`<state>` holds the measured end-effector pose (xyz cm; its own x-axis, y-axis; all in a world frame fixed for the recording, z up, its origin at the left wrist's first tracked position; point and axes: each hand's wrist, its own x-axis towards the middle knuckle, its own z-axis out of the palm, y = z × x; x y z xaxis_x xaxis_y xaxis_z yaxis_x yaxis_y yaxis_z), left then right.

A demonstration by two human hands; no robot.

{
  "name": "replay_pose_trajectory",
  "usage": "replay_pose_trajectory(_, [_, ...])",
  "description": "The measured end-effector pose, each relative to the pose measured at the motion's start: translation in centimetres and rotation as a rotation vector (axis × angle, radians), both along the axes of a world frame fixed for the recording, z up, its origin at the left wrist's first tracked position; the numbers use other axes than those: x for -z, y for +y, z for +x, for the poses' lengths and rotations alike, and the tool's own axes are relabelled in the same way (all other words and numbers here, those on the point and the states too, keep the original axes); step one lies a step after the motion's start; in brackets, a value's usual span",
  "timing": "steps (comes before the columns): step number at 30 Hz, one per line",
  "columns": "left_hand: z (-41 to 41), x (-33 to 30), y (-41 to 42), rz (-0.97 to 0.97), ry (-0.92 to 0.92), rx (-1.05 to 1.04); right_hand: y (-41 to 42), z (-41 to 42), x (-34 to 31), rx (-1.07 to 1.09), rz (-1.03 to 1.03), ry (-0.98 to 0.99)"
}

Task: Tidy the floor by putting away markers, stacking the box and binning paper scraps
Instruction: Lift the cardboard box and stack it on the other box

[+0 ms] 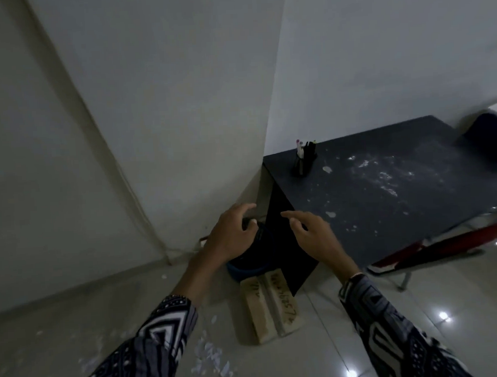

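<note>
A cardboard box (269, 304) with handwriting on its flaps sits on the tiled floor beside a dark blue bin (247, 267). My left hand (232, 236) hovers over the bin with fingers loosely curled, holding nothing that I can see. My right hand (313, 236) is stretched out beside it with relaxed fingers, in front of the black table's side panel. White paper scraps (211, 356) lie scattered on the floor at the lower left. A black holder with markers (304, 158) stands on the black table (386, 198), near its back left corner.
White scraps also dot the tabletop (382, 178). A red folding chair (446, 244) stands to the right of the table. White walls meet in a corner behind the bin, with a cable running down it.
</note>
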<state>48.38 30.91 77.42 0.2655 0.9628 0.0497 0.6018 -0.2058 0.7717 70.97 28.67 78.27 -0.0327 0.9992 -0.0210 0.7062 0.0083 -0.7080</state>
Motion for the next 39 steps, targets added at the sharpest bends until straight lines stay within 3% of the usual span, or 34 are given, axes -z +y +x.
replay_pose_trajectory(5, [2.5,3.3,-3.3,-0.079,-0.018,-0.137,-0.2,3.4,2.8,-0.130,-0.093,0.003])
replay_pose_trajectory(13, [4.7,8.6,-6.0,-0.257,-0.104,-0.321,-2.0,5.2,7.9,-0.149,-0.246,0.093])
replay_pose_trajectory(20, [7.4,11.8,-8.2,-0.334,-0.401,-0.438,-4.1,5.9,11.3,-0.038,-0.352,0.391])
replay_pose_trajectory(27, [8.4,18.4,-9.3,-0.460,-0.438,-0.516,-4.3,6.6,17.6,0.035,-0.463,0.459])
replay_pose_trajectory(34, [9.1,31.6,-10.0,-0.639,-0.394,-0.533,-4.6,7.0,30.1,0.188,-0.582,0.467])
replay_pose_trajectory(39, [9.5,46.0,-9.3,-0.664,-0.338,-0.508,-3.5,7.5,43.7,0.276,-0.593,0.481])
